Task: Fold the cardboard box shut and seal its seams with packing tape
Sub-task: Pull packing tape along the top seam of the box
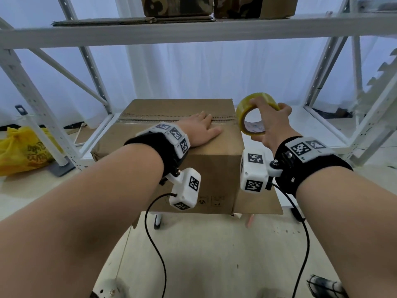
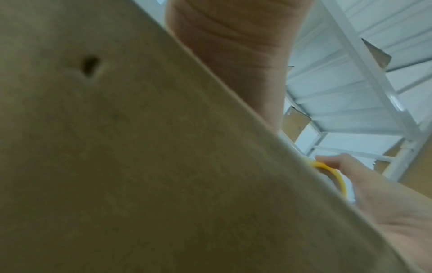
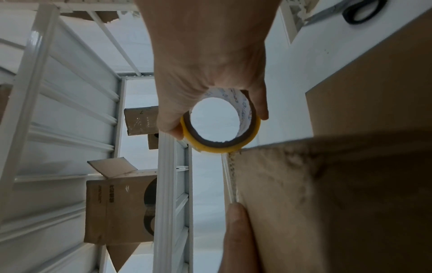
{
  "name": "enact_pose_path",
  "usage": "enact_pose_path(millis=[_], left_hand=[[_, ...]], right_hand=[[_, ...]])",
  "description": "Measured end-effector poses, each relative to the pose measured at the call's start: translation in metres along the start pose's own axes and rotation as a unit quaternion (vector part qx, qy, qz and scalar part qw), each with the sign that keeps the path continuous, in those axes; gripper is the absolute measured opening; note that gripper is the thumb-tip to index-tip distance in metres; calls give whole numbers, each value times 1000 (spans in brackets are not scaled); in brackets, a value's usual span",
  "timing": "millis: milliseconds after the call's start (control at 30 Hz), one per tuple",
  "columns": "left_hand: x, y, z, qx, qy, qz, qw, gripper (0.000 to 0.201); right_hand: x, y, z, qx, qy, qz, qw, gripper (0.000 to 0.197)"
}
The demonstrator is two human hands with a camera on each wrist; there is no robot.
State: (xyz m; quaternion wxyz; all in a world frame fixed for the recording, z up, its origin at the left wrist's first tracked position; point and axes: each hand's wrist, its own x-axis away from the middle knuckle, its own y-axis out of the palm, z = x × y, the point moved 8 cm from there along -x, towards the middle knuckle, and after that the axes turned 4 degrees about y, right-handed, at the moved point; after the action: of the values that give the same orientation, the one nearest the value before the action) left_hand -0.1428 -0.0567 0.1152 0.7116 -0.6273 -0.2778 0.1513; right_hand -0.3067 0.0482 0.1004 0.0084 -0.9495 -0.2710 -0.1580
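Cardboard box (image 1: 171,138): plain brown corrugated card, matt; a frayed, rough strip runs along the top seam; a small dent or puncture shows in its side in the left wrist view.
Tape roll (image 1: 255,114): glossy, translucent yellowish plastic film; the core is card, white and printed inside.
Tape strip (image 3: 228,177): clear and shiny, lying along the box edge at 6 o'clock from the roll.
Shelving frame (image 1: 193,29): white painted metal, smooth with a slight sheen, uprights perforated.
Wrist bands (image 1: 318,166): black matt cloth carrying white matt plastic blocks.
Bag (image 1: 23,150): thin yellow plastic, crinkled, at 9 o'clock.
Floor (image 1: 214,254): pale, matt, scuffed.
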Motion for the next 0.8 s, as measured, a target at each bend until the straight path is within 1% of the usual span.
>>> enact_pose_path(millis=[67, 200, 300, 367, 433, 533, 600, 667, 800], left_hand=[[-5, 1, 8, -10, -14, -1, 1000, 75], [-13, 1, 24, -1, 22, 4, 1000, 73], [-14, 2, 26, 22, 31, 2, 999, 73], [-12, 2, 25, 23, 32, 0, 999, 73], [-11, 1, 25, 24, 33, 0, 999, 73], [-11, 3, 27, 22, 37, 0, 999, 73], [-12, 3, 26, 23, 38, 3, 999, 73], [-13, 3, 26, 23, 37, 4, 999, 73], [-13, 4, 25, 22, 37, 4, 999, 73]], right_hand=[[-3, -2, -2, 21, -5, -7, 1000, 80], [-7, -7, -6, 27, -5, -10, 1000, 72], [-10, -7, -13, 28, -30, -10, 999, 67], [-14, -12, -11, 20, -35, -5, 999, 70], [-20, -26, 0, 28, -23, 13, 999, 75], [-31, -48, 17, 97, -24, 36, 994, 79], [-37, -51, 24, 110, -20, 28, 993, 75], [-39, -49, 33, 99, -1, 12, 995, 73], [-42, -42, 50, 107, 31, -18, 994, 82]])
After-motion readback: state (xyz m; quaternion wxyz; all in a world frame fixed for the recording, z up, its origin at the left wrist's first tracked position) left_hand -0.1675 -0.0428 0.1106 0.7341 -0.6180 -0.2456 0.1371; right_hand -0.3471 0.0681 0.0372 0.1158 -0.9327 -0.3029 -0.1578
